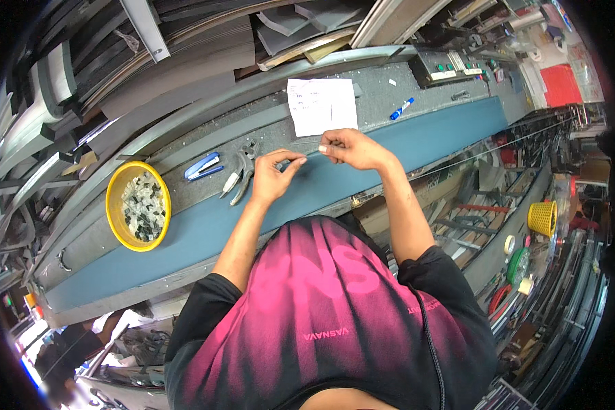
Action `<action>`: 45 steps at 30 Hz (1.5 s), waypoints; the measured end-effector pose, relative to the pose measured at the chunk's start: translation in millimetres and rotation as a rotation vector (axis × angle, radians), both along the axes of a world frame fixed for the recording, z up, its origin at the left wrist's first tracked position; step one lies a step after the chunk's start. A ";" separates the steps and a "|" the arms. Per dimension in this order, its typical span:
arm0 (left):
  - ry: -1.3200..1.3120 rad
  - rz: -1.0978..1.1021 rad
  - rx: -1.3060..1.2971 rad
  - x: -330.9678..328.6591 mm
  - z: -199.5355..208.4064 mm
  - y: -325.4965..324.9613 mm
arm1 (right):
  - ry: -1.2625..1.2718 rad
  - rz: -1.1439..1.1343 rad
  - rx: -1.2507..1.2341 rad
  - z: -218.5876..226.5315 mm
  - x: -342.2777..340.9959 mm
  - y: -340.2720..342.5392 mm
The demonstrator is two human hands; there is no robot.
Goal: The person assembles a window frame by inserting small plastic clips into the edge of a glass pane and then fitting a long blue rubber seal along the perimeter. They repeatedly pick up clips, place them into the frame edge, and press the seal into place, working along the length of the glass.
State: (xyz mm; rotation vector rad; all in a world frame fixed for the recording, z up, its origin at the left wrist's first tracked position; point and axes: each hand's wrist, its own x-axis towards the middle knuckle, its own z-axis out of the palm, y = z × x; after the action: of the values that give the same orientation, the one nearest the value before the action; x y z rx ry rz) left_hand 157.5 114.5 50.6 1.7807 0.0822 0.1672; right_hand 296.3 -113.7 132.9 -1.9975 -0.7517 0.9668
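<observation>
Over the blue-grey work strip [403,147] my two hands are raised close together, a small gap between their fingertips. My left hand [273,176] is closed, thumb and fingers drawn into a pinch. My right hand [352,149] pinches too, thumb against the curled fingers. Whatever sits in either pinch is too small to make out. Just beyond my right hand lies a white sheet of paper [321,106] with marks on it. Pliers [241,171] rest beside my left hand, and a blue stapler [203,166] is farther left.
A yellow basket [110,208] of small clear and black pieces stands on the bench at left. A blue marker [402,108] lies right of the paper. Dark profiles and sheets [184,68] crowd the back. Another yellow basket [542,219] and tape rolls stand at far right.
</observation>
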 end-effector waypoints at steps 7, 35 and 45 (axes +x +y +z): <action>0.187 -0.029 -0.543 -3.1 -11.1 17.4 | 0.233 -0.158 0.416 -42.5 15.7 29.5; 0.254 -0.032 -0.625 -14.6 -9.7 22.9 | 0.313 -0.210 0.487 -66.7 -39.8 41.6; 0.265 -0.068 -0.656 -26.1 -7.8 27.9 | 0.000 -0.098 0.277 -52.1 -51.2 51.6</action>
State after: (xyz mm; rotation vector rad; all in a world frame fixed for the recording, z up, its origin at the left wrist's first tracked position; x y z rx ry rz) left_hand 131.4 142.4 42.8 1.1393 0.2378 -0.1369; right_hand 245.2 -62.1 80.8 -1.7752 -0.7369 0.7612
